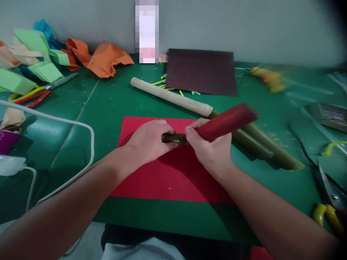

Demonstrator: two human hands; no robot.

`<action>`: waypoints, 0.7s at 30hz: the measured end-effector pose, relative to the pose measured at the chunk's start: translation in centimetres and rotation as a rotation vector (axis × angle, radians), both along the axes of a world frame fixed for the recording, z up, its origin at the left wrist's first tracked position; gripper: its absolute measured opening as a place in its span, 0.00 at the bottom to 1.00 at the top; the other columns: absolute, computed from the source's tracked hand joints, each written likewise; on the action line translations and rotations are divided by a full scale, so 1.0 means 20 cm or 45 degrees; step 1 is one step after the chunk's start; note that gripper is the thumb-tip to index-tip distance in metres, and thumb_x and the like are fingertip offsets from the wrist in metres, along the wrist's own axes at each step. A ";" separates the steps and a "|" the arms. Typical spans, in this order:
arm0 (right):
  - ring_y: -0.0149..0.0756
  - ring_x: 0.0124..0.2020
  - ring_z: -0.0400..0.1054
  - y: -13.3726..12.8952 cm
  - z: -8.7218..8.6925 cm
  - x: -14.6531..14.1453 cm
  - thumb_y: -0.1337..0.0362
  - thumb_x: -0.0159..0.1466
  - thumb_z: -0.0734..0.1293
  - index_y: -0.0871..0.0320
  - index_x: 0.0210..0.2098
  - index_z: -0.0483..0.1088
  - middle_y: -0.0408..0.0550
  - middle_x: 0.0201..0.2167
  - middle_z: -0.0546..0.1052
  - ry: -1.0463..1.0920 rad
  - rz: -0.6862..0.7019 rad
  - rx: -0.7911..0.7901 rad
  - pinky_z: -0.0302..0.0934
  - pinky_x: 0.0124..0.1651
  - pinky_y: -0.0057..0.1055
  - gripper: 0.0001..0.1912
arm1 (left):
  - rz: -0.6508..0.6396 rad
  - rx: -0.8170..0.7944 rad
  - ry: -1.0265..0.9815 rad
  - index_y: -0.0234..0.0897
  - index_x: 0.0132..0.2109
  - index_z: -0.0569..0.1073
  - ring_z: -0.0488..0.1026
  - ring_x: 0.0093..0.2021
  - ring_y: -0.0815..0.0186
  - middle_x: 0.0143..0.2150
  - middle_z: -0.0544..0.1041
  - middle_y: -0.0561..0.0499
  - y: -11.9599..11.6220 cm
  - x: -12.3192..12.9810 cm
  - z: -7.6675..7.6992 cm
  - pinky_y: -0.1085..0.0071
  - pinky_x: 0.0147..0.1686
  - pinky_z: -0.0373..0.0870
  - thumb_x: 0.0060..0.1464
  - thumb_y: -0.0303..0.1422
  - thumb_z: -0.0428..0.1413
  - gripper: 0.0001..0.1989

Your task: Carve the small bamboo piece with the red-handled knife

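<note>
Head view: red roll (229, 122), angled toward two o'clock, is clasped by right hand (214, 150), dark green stick (179, 138) by left hand (150, 139).

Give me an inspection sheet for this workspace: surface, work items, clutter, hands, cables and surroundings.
Surface: green table with pale specks; red sheet lies flat beneath the hands.
Work items: dark green rod and red cylinder; whether they are joined is hidden.
Clutter: orange paper and red-and-yellow scissors at left; pale stick and dark sheet behind; olive stalks and yellow-handled scissors at right.
Hands: left hand holds the rod; right hand grips the cylinder.
Cables: white cable loops beside the left forearm.
Surroundings: grey wall behind; one patch pixelated.
</note>
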State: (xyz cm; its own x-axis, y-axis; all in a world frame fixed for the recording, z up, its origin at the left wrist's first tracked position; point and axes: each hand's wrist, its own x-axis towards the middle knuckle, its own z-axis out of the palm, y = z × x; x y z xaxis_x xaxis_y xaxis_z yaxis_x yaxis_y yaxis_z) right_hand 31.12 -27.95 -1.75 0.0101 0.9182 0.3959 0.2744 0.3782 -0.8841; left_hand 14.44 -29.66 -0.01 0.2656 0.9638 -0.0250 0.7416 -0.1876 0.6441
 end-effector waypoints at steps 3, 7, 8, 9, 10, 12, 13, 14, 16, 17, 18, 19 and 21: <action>0.34 0.22 0.68 0.01 0.00 -0.01 0.68 0.54 0.69 0.51 0.21 0.68 0.39 0.19 0.71 0.029 -0.063 0.025 0.66 0.27 0.33 0.08 | 0.008 0.001 -0.011 0.37 0.41 0.79 0.72 0.37 0.63 0.39 0.78 0.50 0.00 0.00 0.00 0.66 0.35 0.66 0.53 0.35 0.62 0.10; 0.35 0.22 0.68 0.02 0.01 -0.02 0.67 0.55 0.69 0.51 0.20 0.68 0.40 0.18 0.71 -0.004 -0.054 0.035 0.66 0.28 0.34 0.09 | 0.008 -0.006 0.003 0.38 0.42 0.79 0.72 0.38 0.63 0.40 0.78 0.50 0.00 -0.01 -0.01 0.66 0.36 0.67 0.54 0.37 0.62 0.10; 0.35 0.22 0.68 0.02 0.01 -0.02 0.67 0.55 0.69 0.51 0.21 0.68 0.40 0.18 0.71 -0.015 -0.056 0.039 0.66 0.28 0.34 0.09 | 0.007 -0.006 0.008 0.38 0.41 0.79 0.72 0.38 0.63 0.40 0.78 0.50 0.00 0.00 -0.01 0.66 0.35 0.66 0.54 0.37 0.62 0.10; 0.34 0.22 0.68 0.01 0.01 -0.01 0.67 0.55 0.69 0.51 0.21 0.68 0.40 0.19 0.71 -0.026 -0.057 0.042 0.66 0.28 0.33 0.09 | 0.006 -0.006 0.011 0.37 0.41 0.79 0.72 0.37 0.63 0.39 0.78 0.50 0.00 0.00 -0.01 0.66 0.35 0.66 0.54 0.37 0.61 0.10; 0.34 0.22 0.68 0.01 0.01 -0.01 0.67 0.56 0.69 0.51 0.21 0.68 0.40 0.19 0.72 -0.035 -0.050 0.043 0.66 0.28 0.33 0.09 | 0.005 -0.008 0.011 0.37 0.40 0.79 0.71 0.37 0.63 0.39 0.77 0.50 0.00 0.00 -0.01 0.66 0.35 0.66 0.54 0.37 0.61 0.09; 0.34 0.22 0.67 0.01 0.01 -0.01 0.67 0.55 0.69 0.51 0.21 0.68 0.40 0.19 0.71 -0.045 -0.023 0.030 0.65 0.27 0.32 0.09 | 0.005 -0.012 0.005 0.37 0.40 0.79 0.71 0.37 0.63 0.38 0.77 0.50 0.00 0.00 0.00 0.66 0.35 0.66 0.54 0.37 0.61 0.09; 0.33 0.22 0.67 0.00 0.01 -0.01 0.67 0.55 0.69 0.51 0.21 0.68 0.40 0.19 0.71 -0.044 -0.010 0.014 0.64 0.26 0.32 0.08 | 0.006 -0.016 0.003 0.37 0.39 0.79 0.71 0.37 0.63 0.38 0.77 0.50 0.00 0.00 0.00 0.65 0.35 0.66 0.53 0.36 0.61 0.09; 0.33 0.22 0.67 0.00 0.01 -0.01 0.68 0.54 0.69 0.51 0.21 0.68 0.39 0.19 0.71 -0.037 -0.005 -0.004 0.64 0.26 0.32 0.08 | 0.005 -0.020 0.003 0.37 0.39 0.79 0.71 0.37 0.63 0.38 0.77 0.50 0.00 0.00 0.00 0.66 0.35 0.66 0.53 0.36 0.61 0.09; 0.33 0.21 0.66 0.00 0.02 -0.01 0.68 0.53 0.68 0.51 0.20 0.68 0.39 0.18 0.71 -0.019 -0.022 -0.028 0.63 0.25 0.32 0.08 | 0.010 -0.025 -0.001 0.37 0.40 0.79 0.72 0.37 0.63 0.38 0.77 0.50 0.00 0.00 0.00 0.66 0.35 0.67 0.53 0.36 0.61 0.09; 0.33 0.21 0.66 0.00 0.02 -0.01 0.68 0.53 0.68 0.51 0.20 0.67 0.39 0.18 0.70 -0.011 -0.038 -0.030 0.63 0.26 0.32 0.08 | 0.013 -0.028 -0.004 0.37 0.41 0.79 0.72 0.38 0.63 0.39 0.77 0.50 0.00 0.00 0.00 0.65 0.36 0.67 0.54 0.36 0.61 0.10; 0.33 0.21 0.66 0.00 0.02 -0.01 0.68 0.54 0.68 0.51 0.20 0.68 0.39 0.18 0.70 -0.006 -0.054 -0.026 0.64 0.26 0.32 0.08 | 0.014 -0.031 -0.010 0.38 0.42 0.79 0.72 0.38 0.63 0.40 0.78 0.50 0.00 0.00 0.00 0.65 0.36 0.67 0.54 0.36 0.61 0.10; 0.33 0.21 0.66 0.00 0.02 -0.01 0.67 0.54 0.68 0.51 0.20 0.68 0.40 0.18 0.70 -0.003 -0.066 -0.016 0.64 0.27 0.33 0.08 | 0.014 -0.030 -0.016 0.38 0.42 0.79 0.72 0.38 0.63 0.40 0.78 0.50 0.00 -0.01 0.00 0.65 0.37 0.68 0.54 0.37 0.61 0.10; 0.34 0.22 0.67 0.01 0.02 -0.01 0.67 0.54 0.68 0.51 0.21 0.68 0.40 0.19 0.71 -0.013 -0.076 0.004 0.65 0.27 0.33 0.08 | 0.011 -0.025 -0.025 0.38 0.43 0.80 0.73 0.39 0.63 0.41 0.78 0.50 0.00 -0.01 0.00 0.65 0.37 0.68 0.54 0.37 0.61 0.11</action>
State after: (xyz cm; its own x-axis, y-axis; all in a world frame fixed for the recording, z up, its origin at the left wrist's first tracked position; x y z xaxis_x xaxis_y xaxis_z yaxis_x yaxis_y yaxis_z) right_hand 30.83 -27.78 -1.37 0.0607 0.9148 0.3992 0.3053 0.3638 -0.8800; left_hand 14.33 -29.67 -0.09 0.2576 0.9655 -0.0388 0.7304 -0.1683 0.6620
